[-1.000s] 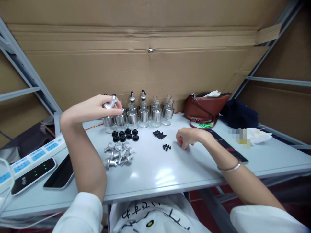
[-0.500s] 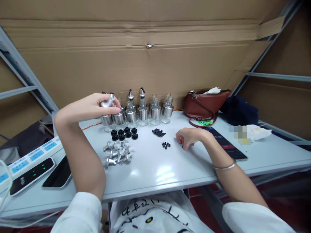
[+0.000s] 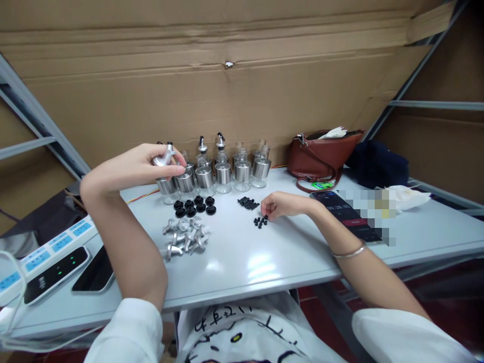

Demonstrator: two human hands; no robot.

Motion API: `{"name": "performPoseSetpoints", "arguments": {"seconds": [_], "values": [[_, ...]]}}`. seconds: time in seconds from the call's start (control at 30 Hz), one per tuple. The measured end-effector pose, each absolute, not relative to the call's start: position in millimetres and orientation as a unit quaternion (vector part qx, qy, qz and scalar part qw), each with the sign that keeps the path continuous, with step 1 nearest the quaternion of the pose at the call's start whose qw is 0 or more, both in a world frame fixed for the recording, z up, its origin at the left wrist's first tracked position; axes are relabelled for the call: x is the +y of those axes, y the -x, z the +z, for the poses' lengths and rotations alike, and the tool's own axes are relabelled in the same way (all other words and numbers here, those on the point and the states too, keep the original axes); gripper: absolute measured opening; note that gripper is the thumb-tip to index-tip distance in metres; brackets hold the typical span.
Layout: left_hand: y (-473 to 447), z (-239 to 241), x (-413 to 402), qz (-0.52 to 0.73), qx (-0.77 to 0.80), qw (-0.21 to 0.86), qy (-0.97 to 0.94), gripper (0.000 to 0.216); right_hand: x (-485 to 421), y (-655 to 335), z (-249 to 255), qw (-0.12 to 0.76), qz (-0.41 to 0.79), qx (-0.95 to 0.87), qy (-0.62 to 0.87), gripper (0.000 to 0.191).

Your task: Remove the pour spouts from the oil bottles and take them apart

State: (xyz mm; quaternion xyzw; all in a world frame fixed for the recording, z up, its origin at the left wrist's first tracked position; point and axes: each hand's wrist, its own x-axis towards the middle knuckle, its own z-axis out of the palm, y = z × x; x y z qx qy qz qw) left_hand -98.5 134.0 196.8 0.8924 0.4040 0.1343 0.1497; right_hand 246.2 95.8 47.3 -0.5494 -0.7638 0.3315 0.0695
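My left hand point(image 3: 151, 161) is raised in front of the bottles, its fingers closed on a silver pourer spout point(image 3: 165, 157) with a small black tip. Fingers bent and pressed together, my right hand point(image 3: 278, 205) rests at the edge of a little pile of tiny black caps point(image 3: 260, 222). Whatever its fingertips pinch is too small to make out. Just behind that pile lie thin black flaps point(image 3: 248, 203). Left of them are black ringed stoppers point(image 3: 194, 206), and nearer me a heap of loose silver spouts point(image 3: 187, 236).
Glass bottles with steel bands point(image 3: 223, 174) stand in rows at the back, some topped with pourers. A brown handbag point(image 3: 323, 156) and a lit phone point(image 3: 350, 214) are on the right. A power strip point(image 3: 53, 247) and a dark phone point(image 3: 94, 275) lie left.
My right hand has moved left across the table to the tiny black caps. My left hand still holds the spout in nearly the same place. The view has shifted slightly.
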Motion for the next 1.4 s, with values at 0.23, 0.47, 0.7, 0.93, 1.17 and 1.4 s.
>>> {"name": "performPoseSetpoints", "arguments": {"seconds": [0.23, 0.47, 0.7, 0.93, 1.17, 1.4], "values": [[97, 200, 128, 0.129, 0.425, 0.161, -0.881, 0.046, 94, -243, 44, 0.060, 0.391, -0.748, 0.534, 0.024], [96, 200, 128, 0.125, 0.431, 0.156, -0.880, 0.046, 92, -241, 45, 0.066, 0.361, -0.772, 0.518, 0.030], [95, 201, 127, 0.124, 0.434, 0.161, -0.878, 0.048, 92, -230, 43, 0.072, 0.359, -0.777, 0.512, 0.033], [94, 201, 126, 0.129, 0.434, 0.153, -0.878, 0.050, 90, -232, 43, 0.093, 0.323, -0.816, 0.471, 0.049], [94, 201, 125, 0.127, 0.426, 0.160, -0.881, 0.049, 94, -226, 38, 0.095, 0.329, -0.849, 0.402, 0.023], [95, 200, 126, 0.131, 0.425, 0.163, -0.881, 0.048, 96, -232, 36, 0.090, 0.338, -0.835, 0.425, 0.015]]}}
